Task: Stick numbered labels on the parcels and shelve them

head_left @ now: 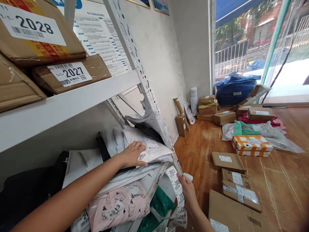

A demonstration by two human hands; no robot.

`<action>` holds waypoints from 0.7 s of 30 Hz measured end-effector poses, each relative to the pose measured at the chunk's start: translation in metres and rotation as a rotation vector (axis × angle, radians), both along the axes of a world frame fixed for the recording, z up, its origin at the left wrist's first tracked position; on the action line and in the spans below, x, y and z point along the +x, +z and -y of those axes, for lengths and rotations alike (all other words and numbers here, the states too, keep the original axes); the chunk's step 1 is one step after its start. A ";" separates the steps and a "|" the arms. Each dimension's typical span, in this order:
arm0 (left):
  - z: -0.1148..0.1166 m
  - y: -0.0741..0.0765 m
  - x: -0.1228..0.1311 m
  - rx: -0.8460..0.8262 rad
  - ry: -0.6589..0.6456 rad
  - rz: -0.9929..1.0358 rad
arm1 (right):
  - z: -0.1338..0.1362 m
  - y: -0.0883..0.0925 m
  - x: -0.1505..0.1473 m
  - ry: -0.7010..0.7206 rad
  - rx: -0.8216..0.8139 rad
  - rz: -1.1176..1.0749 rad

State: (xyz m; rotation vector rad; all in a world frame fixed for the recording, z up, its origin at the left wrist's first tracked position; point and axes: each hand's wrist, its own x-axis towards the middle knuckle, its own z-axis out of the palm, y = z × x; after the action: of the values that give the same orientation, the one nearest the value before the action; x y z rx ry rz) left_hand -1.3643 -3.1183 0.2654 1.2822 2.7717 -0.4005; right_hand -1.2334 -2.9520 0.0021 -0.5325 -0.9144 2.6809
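Observation:
My left hand (132, 154) rests flat, fingers stretched, on a white poly mailer (154, 145) on the middle shelf, pressing a small sticker marked 2022 onto it. My right hand (187, 188) hangs lower, beside the shelf post, fingers pinched on a long strip of numbered labels (177, 190) that dangles down past the shelf edge. More soft mailers, white, black and grey, are piled under and behind the white one. A pink mailer with cartoon prints (118, 206) lies on the shelf below.
Cardboard boxes labelled 2028 (31, 29) and 2027 (70, 74) sit on the upper shelf (72, 100). Several boxes and bags are scattered on the wooden floor (277, 180), with an orange-striped parcel (251, 145) and a blue sack (233, 88) by the glass door.

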 end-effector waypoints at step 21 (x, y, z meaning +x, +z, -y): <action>-0.025 -0.006 -0.049 0.154 -0.309 0.145 | -0.044 0.074 -0.029 0.080 0.236 -0.454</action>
State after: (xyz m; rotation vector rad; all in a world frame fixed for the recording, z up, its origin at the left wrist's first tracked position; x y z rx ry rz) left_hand -1.4134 -3.0933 0.2594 1.7079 2.5309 -0.1034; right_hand -1.2627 -2.9082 0.0761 0.1627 -1.1020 2.5458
